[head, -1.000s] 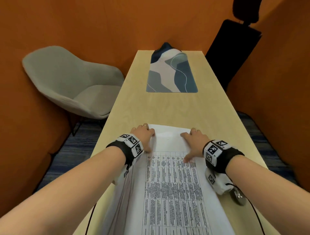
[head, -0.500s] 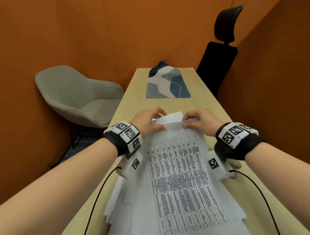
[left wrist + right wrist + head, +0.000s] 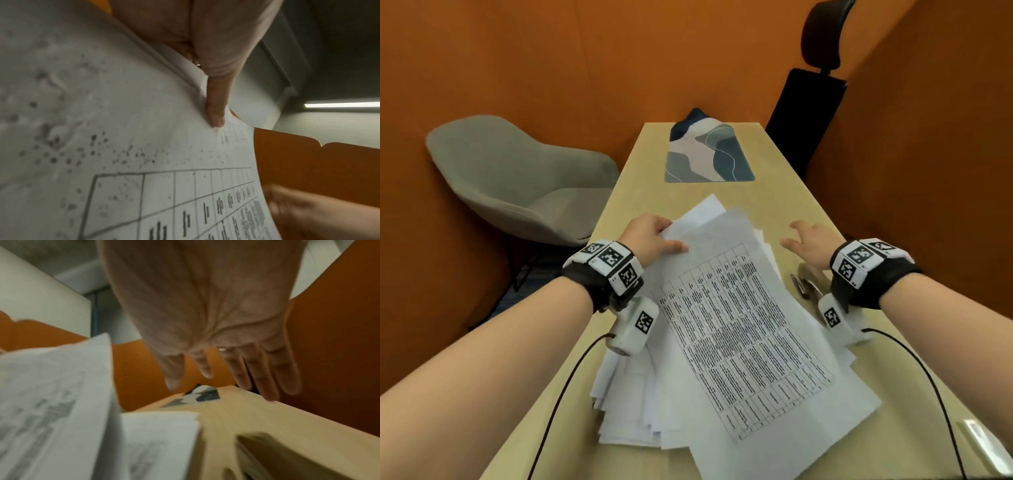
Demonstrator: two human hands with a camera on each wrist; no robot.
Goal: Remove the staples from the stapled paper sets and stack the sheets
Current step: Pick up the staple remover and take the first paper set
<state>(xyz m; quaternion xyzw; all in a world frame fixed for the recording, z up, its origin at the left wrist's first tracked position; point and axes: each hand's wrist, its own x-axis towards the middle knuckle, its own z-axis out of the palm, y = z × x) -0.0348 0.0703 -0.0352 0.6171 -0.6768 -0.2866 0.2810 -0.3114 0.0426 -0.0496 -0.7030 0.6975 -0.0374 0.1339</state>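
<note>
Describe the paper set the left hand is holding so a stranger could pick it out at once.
Start at the long pale wooden table between the orange walls and find the loose heap of white sheets at its near end. The paper set lies slanted on top of that heap, its far corner pinched by the left hand. Only it shows a full printed grid table.

On the long pale wooden table [image 3: 774, 212] we have a loose heap of white printed paper sheets [image 3: 640, 404] at the near end, at our 6 o'clock. The patterned blue-and-grey desk mat [image 3: 709, 154] lies at 12 o'clock, at the far end. A metal staple remover [image 3: 804, 282] sits just beside the heap at 3 o'clock. The grey shell chair [image 3: 517, 178] stands off the table at 10 o'clock, the black high-backed office chair [image 3: 808, 109] at 1 o'clock.
</note>
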